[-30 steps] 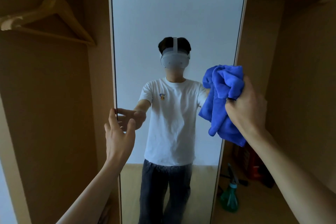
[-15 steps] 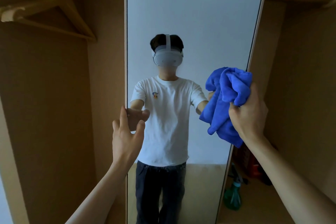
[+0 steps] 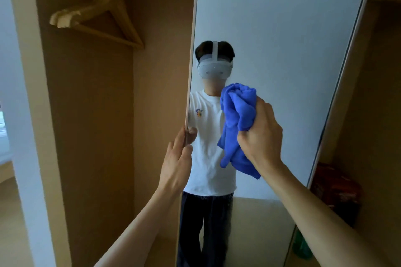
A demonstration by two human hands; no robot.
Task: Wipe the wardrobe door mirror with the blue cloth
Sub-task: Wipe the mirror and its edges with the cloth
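The tall mirror (image 3: 282, 50) on the wardrobe door fills the middle of the view, framed in pale trim, and reflects a person in a white shirt wearing a headset. My right hand (image 3: 260, 134) grips a bunched blue cloth (image 3: 237, 119) in front of the glass at its middle. The cloth hangs down below my fist. My left hand (image 3: 176, 158) holds the mirror's left edge, fingers behind the frame and thumb on the front.
Wooden hangers (image 3: 97, 17) hang on a rail at the upper left inside the brown wardrobe. A red package (image 3: 336, 188) and a green spray bottle (image 3: 302, 247) sit low at the right behind the door. A pale wall post (image 3: 23, 93) stands at the left.
My left hand has gone from hovering open near the mirror to holding its left edge. My right hand has carried the cloth from the mirror's right edge to its middle. The view shifted left.
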